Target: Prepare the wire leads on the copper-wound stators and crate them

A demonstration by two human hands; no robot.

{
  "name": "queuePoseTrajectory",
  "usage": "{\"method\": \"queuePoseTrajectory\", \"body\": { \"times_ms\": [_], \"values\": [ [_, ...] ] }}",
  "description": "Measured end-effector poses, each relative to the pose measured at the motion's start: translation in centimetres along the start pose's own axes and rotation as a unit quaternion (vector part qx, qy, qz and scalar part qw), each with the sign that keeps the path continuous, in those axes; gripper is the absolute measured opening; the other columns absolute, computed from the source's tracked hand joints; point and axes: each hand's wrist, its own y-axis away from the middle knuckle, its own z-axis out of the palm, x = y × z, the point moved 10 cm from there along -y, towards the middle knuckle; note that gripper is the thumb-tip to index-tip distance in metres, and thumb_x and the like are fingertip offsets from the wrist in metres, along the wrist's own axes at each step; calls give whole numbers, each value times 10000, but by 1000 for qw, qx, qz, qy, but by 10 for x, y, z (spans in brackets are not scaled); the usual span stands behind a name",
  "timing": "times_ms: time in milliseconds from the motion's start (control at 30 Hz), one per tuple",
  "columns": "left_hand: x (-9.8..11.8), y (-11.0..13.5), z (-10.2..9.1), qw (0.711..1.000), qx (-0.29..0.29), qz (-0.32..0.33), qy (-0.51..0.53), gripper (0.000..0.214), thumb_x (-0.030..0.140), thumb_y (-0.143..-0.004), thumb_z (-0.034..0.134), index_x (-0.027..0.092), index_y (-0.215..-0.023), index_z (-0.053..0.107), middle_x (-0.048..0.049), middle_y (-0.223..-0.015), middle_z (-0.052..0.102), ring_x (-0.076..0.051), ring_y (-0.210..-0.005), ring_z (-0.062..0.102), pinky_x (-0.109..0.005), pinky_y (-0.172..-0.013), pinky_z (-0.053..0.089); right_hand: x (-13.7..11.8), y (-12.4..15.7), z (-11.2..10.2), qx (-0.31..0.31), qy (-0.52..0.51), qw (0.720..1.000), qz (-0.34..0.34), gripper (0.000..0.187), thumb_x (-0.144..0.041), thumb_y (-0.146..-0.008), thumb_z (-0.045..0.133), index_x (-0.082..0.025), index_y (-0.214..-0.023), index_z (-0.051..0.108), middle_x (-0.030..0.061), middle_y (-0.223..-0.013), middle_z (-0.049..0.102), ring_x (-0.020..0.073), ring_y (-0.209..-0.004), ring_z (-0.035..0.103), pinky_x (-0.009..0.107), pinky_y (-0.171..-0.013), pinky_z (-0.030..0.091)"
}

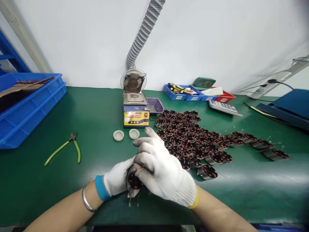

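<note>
A copper-wound motor stator is held near the front of the table, its round opening facing me and wire leads sticking out below. My left hand, in a white glove with a blue cuff, wraps round its left side. Over its upper right edge, my right hand, in a white glove with a yellow cuff, has thumb and forefinger closed at the rim; the other fingers are loosely bent. What exactly lies between those fingertips is hidden. Many similar stators stand grouped on the right of the green table.
A solder pot stands at the back beneath a vent hose. Two small white dishes sit before it. Green-handled cutters lie left, near a blue crate. Small tool bins and a calculator are behind the stators.
</note>
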Motion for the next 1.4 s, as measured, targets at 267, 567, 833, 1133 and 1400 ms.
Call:
{"method": "queuePoseTrajectory", "body": {
  "times_ms": [267, 567, 833, 1133, 1400],
  "values": [
    [25, -9, -18, 986, 15, 53, 159, 358, 418, -794, 661, 178, -569, 520, 6, -617, 597, -145, -689, 637, -283, -730, 548, -2, -7, -18, 28, 14, 999, -25, 85, -138, -796, 543, -199, -753, 583, 37, -763, 626, 235, -1038, 623, 562, -1119, 317],
    [19, 8, 6, 994, 1, 85, -73, 485, 371, -647, 809, 171, -1004, 549, -14, -836, 617, -170, -730, 624, -343, -715, 534, 46, 19, -5, 67, -123, 982, 129, 150, -153, -787, 550, -215, -652, 537, 16, -701, 594, 230, -994, 627, 512, -1055, 400],
    [41, 19, -17, 944, 187, 228, -149, 570, 173, -642, 721, 215, -1123, 418, -82, -1158, 610, -228, -1047, 625, -420, -975, 464, 98, 81, 28, 178, -254, 885, 348, 130, -303, -816, 584, -223, -914, 612, 103, -1022, 681, 275, -1087, 629, 465, -956, 516],
    [31, 21, -4, 936, 151, 207, -243, 844, 225, -744, 643, 238, -1458, 192, -91, -1567, 262, -233, -1438, 240, -382, -1185, 251, 46, 68, 70, 92, -96, 956, 261, 434, -186, -812, 526, -194, -1245, 511, 101, -1185, 635, 221, -1103, 620, 382, -988, 509],
    [31, 12, -12, 906, 141, 206, -343, 971, 379, -771, 670, 169, -1514, 82, -150, -1565, 244, -291, -1438, 226, -431, -1186, 230, 83, 61, 49, -18, -62, 927, 369, 467, -259, -725, 608, -235, -1185, 527, 60, -1082, 666, 230, -965, 666, 366, -837, 555]
  ]
}}
